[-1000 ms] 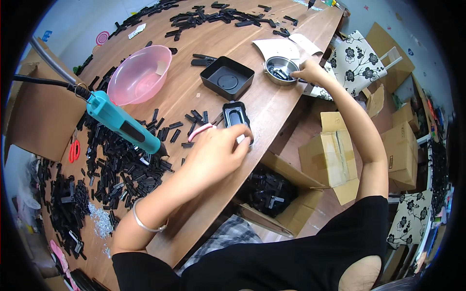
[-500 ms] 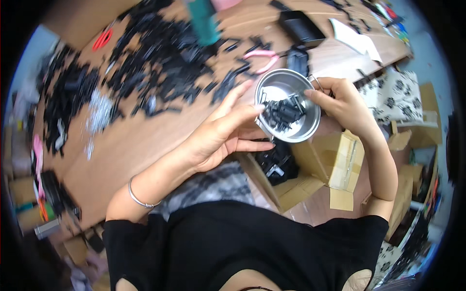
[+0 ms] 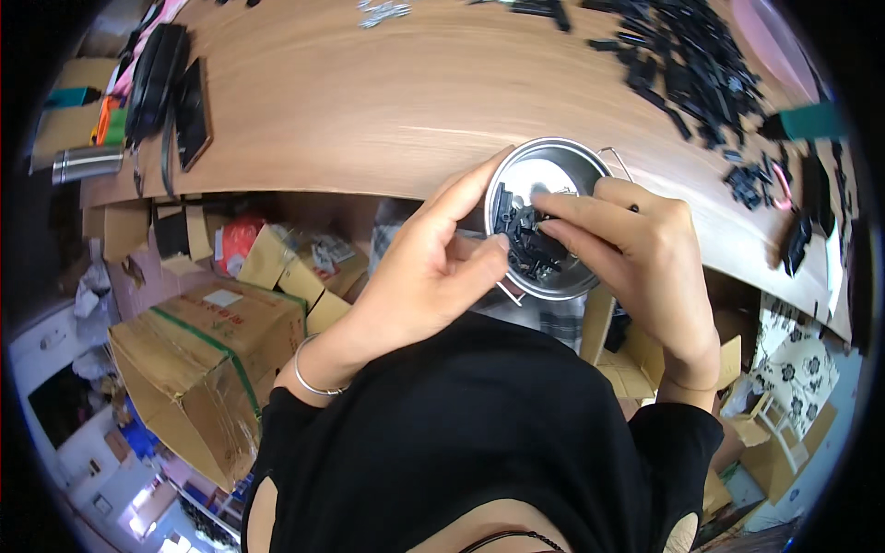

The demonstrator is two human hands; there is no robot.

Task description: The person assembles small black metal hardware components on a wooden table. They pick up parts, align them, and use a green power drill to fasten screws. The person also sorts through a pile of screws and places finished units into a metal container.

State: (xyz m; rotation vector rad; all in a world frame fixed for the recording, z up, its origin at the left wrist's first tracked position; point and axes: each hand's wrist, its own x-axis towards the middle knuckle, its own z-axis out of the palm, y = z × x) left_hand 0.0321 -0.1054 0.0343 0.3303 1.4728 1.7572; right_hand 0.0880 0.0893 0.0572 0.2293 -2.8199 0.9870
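Observation:
A round steel pot [image 3: 587, 173] with wire side handles is held near the table's front edge. My left hand [image 3: 424, 267] grips its left side, with the thumb at the rim and the fingers along the outer wall. Small black plastic parts [image 3: 518, 241] lie heaped in the bottom, mostly toward the left. From the right, my right hand [image 3: 641, 253] reaches inside, its thumb and fingers bent together in a pinch among the parts. Whatever sits between those fingertips is too small and covered to make out.
Loose black parts [image 3: 696, 69] are piled at the table's far right, near a green-handled tool [image 3: 811, 122]. A black pouch [image 3: 159, 83] and a dark flat phone-like thing [image 3: 193, 115] lie at left. Below stand a large taped carton [image 3: 207, 346] and an open box [image 3: 631, 373].
The view has swung left, so the part piles now appear at the right. My right hand has left the pot's rim and handle and gone inside; my left hand grips the pot's side.

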